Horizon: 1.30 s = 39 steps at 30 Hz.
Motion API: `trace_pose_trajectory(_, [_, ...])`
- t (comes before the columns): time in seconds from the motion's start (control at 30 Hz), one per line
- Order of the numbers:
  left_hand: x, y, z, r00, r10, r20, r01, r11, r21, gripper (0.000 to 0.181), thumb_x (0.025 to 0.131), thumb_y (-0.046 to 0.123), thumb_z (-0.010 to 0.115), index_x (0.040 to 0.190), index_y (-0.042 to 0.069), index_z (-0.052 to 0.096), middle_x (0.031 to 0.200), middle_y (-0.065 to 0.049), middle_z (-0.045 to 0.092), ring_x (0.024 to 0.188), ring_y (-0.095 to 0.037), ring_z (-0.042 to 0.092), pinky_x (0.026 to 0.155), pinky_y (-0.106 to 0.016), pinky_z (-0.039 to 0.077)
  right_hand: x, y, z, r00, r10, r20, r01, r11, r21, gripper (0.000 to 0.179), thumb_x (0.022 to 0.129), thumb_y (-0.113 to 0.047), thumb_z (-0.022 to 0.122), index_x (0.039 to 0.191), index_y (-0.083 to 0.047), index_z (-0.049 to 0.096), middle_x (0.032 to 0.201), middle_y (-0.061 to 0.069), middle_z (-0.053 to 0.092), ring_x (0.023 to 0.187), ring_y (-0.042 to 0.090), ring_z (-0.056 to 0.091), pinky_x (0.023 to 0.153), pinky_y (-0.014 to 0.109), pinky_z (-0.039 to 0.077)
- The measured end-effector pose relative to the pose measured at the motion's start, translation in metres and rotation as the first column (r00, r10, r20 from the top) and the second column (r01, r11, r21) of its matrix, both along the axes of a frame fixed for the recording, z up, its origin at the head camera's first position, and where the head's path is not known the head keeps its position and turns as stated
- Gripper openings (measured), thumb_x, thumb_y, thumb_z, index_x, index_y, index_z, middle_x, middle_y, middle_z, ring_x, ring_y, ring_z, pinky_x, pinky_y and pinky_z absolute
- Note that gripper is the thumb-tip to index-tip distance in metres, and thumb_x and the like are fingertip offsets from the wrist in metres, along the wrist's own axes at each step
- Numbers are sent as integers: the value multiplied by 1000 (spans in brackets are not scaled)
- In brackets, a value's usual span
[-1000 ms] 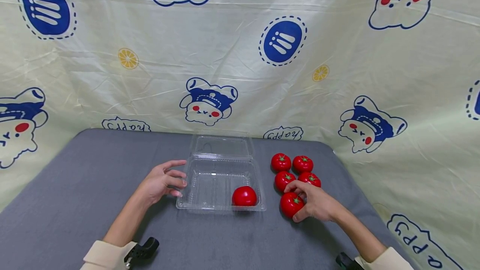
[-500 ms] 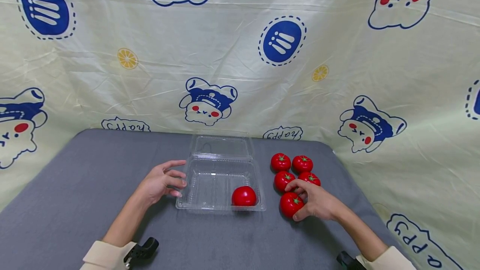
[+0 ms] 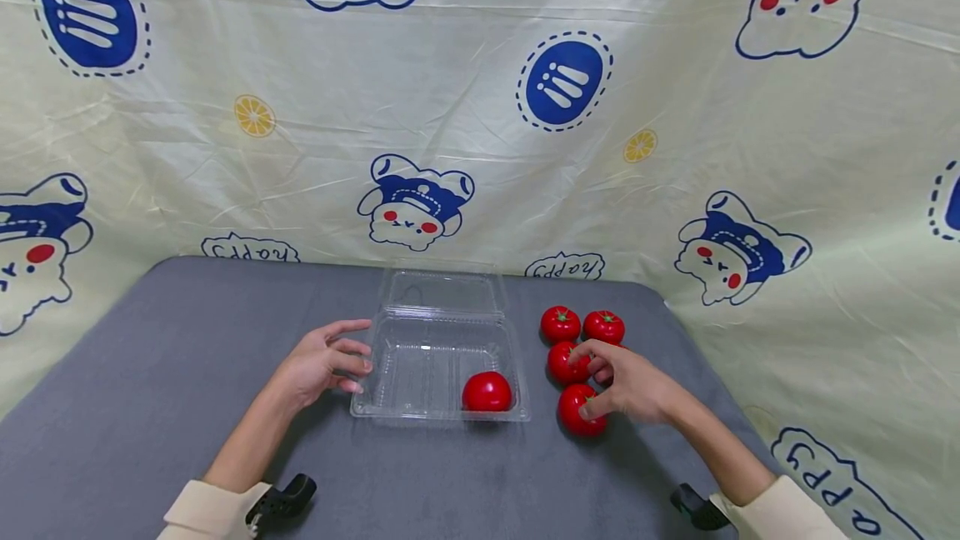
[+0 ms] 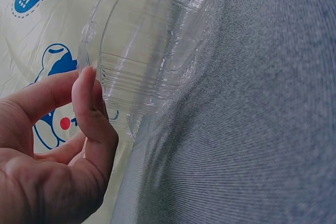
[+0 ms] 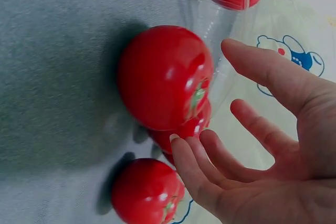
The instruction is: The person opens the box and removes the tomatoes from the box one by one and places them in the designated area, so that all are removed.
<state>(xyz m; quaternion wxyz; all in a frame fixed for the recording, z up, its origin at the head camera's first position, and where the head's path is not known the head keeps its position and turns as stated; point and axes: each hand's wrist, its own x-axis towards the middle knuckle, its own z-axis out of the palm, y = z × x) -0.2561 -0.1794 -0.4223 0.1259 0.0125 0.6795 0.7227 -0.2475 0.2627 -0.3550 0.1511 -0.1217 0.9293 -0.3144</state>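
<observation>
A clear plastic clamshell box (image 3: 420, 373) stands with its lid (image 3: 442, 290) folded back. One red tomato (image 3: 487, 392) sits in its front right corner. My left hand (image 3: 318, 369) is at the box's left side, fingertips right at the rim, as the left wrist view also shows. To the right, my right hand (image 3: 630, 386) hovers over the nearest tomato (image 3: 579, 413), with thumb and fingers spread. In the right wrist view a gap shows between the fingertips and that tomato (image 5: 163, 77). The hand hides another tomato in the head view.
Behind the nearest tomato stand other tomatoes: one in the middle (image 3: 566, 363), one at the back left (image 3: 560, 325) and one at the back right (image 3: 603, 327). A grey cloth (image 3: 450, 482) covers the table. A printed curtain (image 3: 480, 107) hangs behind it.
My right hand has loosened from around the nearest tomato and lifted slightly, its thumb now over the fruit. The left hand, the box and the tomatoes have stayed in place.
</observation>
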Motion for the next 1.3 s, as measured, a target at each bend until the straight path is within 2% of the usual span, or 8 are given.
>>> trace_pose_trajectory(0.17, [0, 0, 0, 1000, -3, -1, 3, 1000, 5, 77, 84, -8, 69, 153, 0, 36, 106, -12, 64, 76, -13, 67, 55, -27, 59, -2, -9, 5, 999, -1, -36, 1, 1000, 19, 71, 67, -18, 93, 129, -16, 59, 126, 15, 60, 115, 33, 56, 80, 43, 60])
trace_pose_trajectory(0.47, [1, 0, 0, 1000, -10, -8, 10, 1000, 6, 77, 84, -8, 69, 153, 0, 36, 105, -11, 63, 74, -13, 66, 55, -26, 59, -5, -31, 13, 999, -1, -40, 2, 1000, 4, 73, 65, -22, 94, 129, -21, 59, 133, 16, 58, 125, 37, 52, 76, 45, 62])
trace_pose_trajectory(0.8, [0, 0, 0, 1000, -3, -2, 3, 1000, 7, 76, 84, -8, 69, 153, 0, 36, 101, -7, 63, 74, -13, 67, 55, -27, 59, -8, -59, 12, 991, 87, -100, -88, 996, -9, 67, 70, -19, 91, 130, -24, 61, 130, 12, 62, 116, 30, 59, 78, 41, 61])
trace_pose_trajectory(1.1, [-1, 0, -1, 1000, -3, -5, 3, 1000, 10, 76, 84, -8, 69, 152, -1, 37, 99, -5, 63, 73, -13, 67, 54, -27, 59, -9, -83, 10, 980, 175, -91, -183, 980, -77, 62, 77, -19, 87, 133, -23, 61, 130, 10, 63, 118, 32, 60, 82, 38, 60])
trace_pose_trajectory(1.3, [0, -1, -1, 1000, -2, -6, 2, 1000, 15, 76, 84, -9, 68, 152, -1, 36, 98, -4, 63, 73, -13, 67, 54, -26, 59, -12, -96, 6, 972, 218, -86, -225, 970, -86, 64, 76, -18, 87, 134, -19, 60, 130, 13, 63, 117, 34, 60, 81, 37, 61])
